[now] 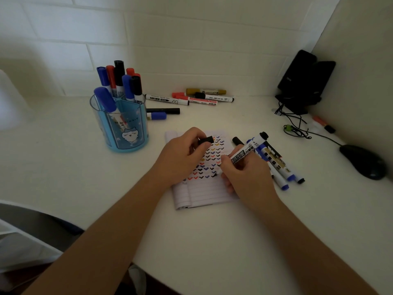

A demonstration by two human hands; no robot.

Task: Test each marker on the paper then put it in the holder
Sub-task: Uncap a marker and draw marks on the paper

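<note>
My right hand (244, 177) grips a white-barrelled black marker (247, 151), its tip down on the lined paper (202, 192) at the end of a row of coloured tick marks. My left hand (182, 152) rests on the paper's left part and pinches the marker's black cap (205, 139). The blue holder (121, 122) stands to the left with several blue, red and black markers upright in it. A bunch of blue and black markers (280, 169) lies just right of my right hand.
More markers (191, 99) lie by the wall behind the paper, and two more (161, 113) lie next to the holder. A black mouse (363, 161), tangled cables (297, 128) and a black device (306, 79) fill the right corner. The desk's front edge runs below my forearms.
</note>
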